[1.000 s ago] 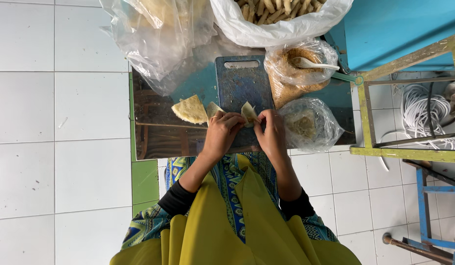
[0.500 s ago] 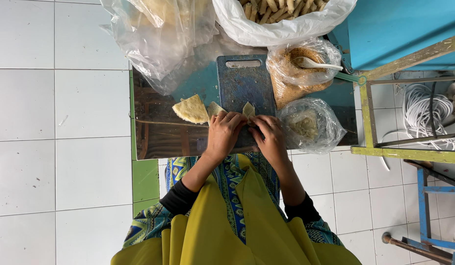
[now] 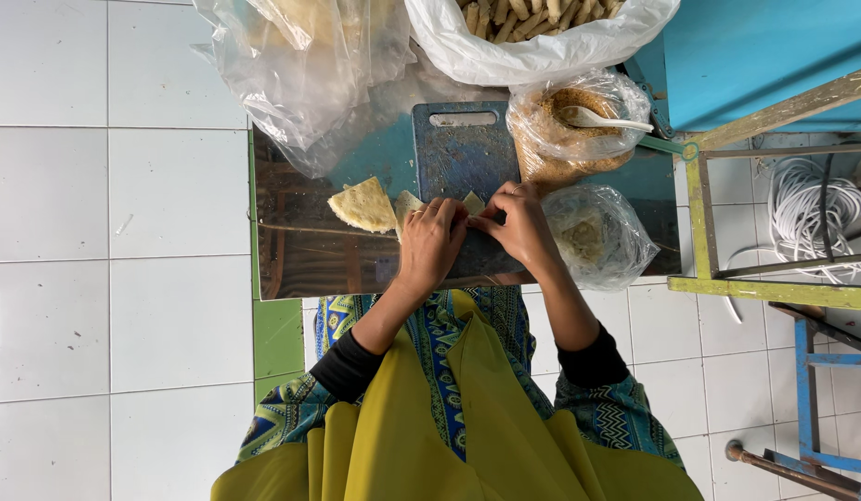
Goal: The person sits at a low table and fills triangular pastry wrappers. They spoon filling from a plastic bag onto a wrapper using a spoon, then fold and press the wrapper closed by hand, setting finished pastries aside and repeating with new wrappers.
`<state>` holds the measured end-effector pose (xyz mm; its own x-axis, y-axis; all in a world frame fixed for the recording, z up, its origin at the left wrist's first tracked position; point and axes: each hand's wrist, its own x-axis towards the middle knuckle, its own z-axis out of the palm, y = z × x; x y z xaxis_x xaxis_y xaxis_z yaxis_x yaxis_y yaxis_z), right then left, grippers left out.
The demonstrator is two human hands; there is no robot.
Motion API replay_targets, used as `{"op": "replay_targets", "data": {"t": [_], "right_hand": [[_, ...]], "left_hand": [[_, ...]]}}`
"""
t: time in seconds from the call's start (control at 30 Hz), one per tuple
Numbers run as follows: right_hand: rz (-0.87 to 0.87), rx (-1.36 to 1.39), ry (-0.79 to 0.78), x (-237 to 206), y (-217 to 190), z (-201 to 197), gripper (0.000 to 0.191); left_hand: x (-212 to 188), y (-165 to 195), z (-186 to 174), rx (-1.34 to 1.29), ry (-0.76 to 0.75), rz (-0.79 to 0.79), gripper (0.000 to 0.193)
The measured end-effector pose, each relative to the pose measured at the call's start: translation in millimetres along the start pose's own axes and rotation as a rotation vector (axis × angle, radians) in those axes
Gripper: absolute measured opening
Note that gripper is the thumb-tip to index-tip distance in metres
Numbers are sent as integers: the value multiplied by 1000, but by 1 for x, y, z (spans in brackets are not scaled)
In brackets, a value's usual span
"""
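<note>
My left hand (image 3: 432,243) and my right hand (image 3: 517,224) meet over the near edge of a dark blue cutting board (image 3: 465,148), both pinching a thin pale wrapper (image 3: 472,202) that peeks out between my fingers. The part of the wrapper under my fingers is hidden. A stack of triangular pale yellow wrappers (image 3: 362,205) lies on the low table just left of my left hand.
A clear bag of brown filling with a white spoon (image 3: 590,118) stands right of the board. Another clear bag (image 3: 595,237) sits near my right hand. Big plastic bags (image 3: 305,65) and a white bag of rolled sticks (image 3: 532,32) stand behind. A yellow-green frame (image 3: 701,204) is at right.
Both hands have drawn closer together over the wrapper and folded more of it under the fingers. Less of the wrapper shows now.
</note>
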<state>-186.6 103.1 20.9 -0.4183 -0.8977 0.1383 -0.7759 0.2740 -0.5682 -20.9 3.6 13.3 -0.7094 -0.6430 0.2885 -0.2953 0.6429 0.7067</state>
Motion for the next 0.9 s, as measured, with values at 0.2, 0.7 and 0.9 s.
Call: {"op": "replay_targets", "data": {"t": [0.2,0.7,0.9], "right_hand": [[36,118,-24,-10,-1,4,19],[159,73,202,-22,-11,21,15],[166,273,191,-19,-7,24,20]], "left_hand": [[-1,-12,-1,0,74,125,5],[8,-1,0,77,93,-31,14],[8,2,2,48,105,-43,11]]}}
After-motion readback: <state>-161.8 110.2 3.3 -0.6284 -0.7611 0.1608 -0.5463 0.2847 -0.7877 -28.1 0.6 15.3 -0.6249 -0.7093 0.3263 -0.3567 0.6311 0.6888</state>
